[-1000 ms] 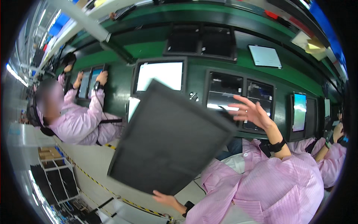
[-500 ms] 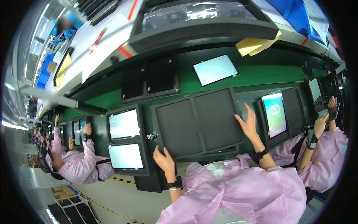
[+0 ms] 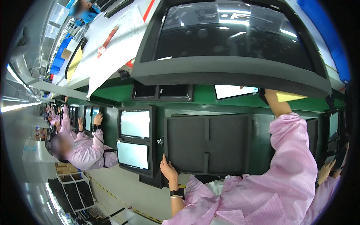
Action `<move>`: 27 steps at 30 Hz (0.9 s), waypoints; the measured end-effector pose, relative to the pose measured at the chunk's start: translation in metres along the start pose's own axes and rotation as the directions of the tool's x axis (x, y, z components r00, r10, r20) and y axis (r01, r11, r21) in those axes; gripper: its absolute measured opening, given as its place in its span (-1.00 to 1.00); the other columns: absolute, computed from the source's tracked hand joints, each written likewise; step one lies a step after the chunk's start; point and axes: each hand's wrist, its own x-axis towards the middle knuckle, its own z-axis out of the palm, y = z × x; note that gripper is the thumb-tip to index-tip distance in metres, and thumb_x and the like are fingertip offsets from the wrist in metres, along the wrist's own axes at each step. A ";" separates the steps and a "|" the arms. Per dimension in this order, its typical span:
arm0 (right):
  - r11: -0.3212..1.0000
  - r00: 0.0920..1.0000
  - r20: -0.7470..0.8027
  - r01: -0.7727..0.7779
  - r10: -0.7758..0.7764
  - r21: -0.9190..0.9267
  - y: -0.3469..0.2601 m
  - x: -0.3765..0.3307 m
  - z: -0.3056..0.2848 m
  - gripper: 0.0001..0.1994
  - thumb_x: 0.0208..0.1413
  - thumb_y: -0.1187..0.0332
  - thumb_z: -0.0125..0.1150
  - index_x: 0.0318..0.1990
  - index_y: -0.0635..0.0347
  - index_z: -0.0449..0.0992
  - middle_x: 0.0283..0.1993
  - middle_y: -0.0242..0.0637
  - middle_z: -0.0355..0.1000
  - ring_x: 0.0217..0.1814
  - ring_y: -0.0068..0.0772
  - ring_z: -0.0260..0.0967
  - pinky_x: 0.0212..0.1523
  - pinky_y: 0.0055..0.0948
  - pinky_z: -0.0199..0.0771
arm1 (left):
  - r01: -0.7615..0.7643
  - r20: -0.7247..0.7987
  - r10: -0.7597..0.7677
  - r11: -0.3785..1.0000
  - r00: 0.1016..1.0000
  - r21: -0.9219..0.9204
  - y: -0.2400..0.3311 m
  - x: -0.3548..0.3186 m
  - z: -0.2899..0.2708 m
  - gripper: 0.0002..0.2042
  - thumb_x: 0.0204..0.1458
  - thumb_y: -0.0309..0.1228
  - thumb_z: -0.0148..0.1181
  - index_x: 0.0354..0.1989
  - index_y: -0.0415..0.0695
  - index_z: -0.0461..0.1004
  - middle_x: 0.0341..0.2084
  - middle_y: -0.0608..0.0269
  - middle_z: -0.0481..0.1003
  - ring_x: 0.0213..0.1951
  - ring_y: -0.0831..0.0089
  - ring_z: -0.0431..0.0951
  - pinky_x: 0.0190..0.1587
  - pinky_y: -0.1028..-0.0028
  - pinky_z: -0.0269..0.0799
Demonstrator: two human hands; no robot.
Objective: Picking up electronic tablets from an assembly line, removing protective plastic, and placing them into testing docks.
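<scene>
My left hand rests at the lower left edge of a black foam tray, fingers apart and nothing in them. The tray's recesses, split by short ribs, hold nothing. My right arm stretches far forward, and fingertips of that hand show over the lit screen of a tablet at the back of the green bench. Most of the right hand is hidden behind the raised tray's edge; whether it grips the tablet cannot be seen. Left of the empty tray, another black tray holds an upper lit tablet and a lower one.
A large black tray with a glossy dark surface overhangs the bench from the shelf. Yellow paper sticks out below it. Another black tray with dark panels lies behind. A small metallic item sits between trays. Co-workers flank me.
My right hand has left the empty tray's right side and reached forward to the back tablet. My left hand has moved onto the tray's edge. The view has shifted, showing more of the shelf.
</scene>
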 end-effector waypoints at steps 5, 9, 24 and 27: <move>0.997 0.998 -0.027 0.062 -0.063 -0.055 0.022 0.027 0.011 -0.02 -0.42 -0.04 0.41 0.19 0.22 0.09 0.20 -0.02 0.14 0.28 0.07 -0.04 0.26 -0.11 -0.10 | -0.059 0.008 0.059 0.998 0.998 0.000 -0.006 -0.002 0.003 -0.52 -0.05 -0.62 0.01 0.13 -0.15 0.21 -0.18 -0.01 0.36 -0.14 0.04 0.34 -0.06 0.24 0.25; 0.986 0.984 -0.106 0.134 -0.144 -0.095 0.026 0.042 0.007 -0.04 -0.46 -0.03 0.43 0.16 0.24 0.14 0.16 -0.01 0.18 0.25 0.06 0.03 0.24 -0.13 -0.03 | 0.007 0.039 -0.003 0.996 0.999 -0.094 0.001 -0.002 -0.011 -0.57 0.00 -0.55 0.02 0.11 -0.21 0.20 -0.13 -0.06 0.32 -0.07 0.05 0.30 0.00 0.24 0.22; 0.863 0.586 -0.639 0.259 -0.498 -0.434 -0.246 -0.255 -0.087 -0.74 -0.46 0.53 0.26 -0.56 0.17 0.27 -0.54 -0.32 0.20 -0.50 -0.29 0.24 -0.53 -0.36 0.28 | -0.540 -0.150 0.564 0.629 0.812 -0.560 0.112 0.058 -0.123 -0.43 -0.17 -0.47 0.28 0.08 -0.19 0.25 0.05 0.07 0.28 0.13 0.15 0.22 0.16 0.27 0.11; 0.897 0.629 -0.643 0.251 -0.436 -0.363 -0.279 -0.312 -0.084 -0.73 -0.49 0.53 0.28 -0.56 0.17 0.28 -0.55 -0.32 0.20 -0.49 -0.30 0.25 -0.55 -0.37 0.25 | -0.691 -0.263 0.700 0.438 0.663 -0.576 0.140 0.060 -0.140 -0.40 -0.21 -0.42 0.32 0.09 -0.18 0.25 0.07 0.09 0.27 0.16 0.16 0.19 0.19 0.26 0.06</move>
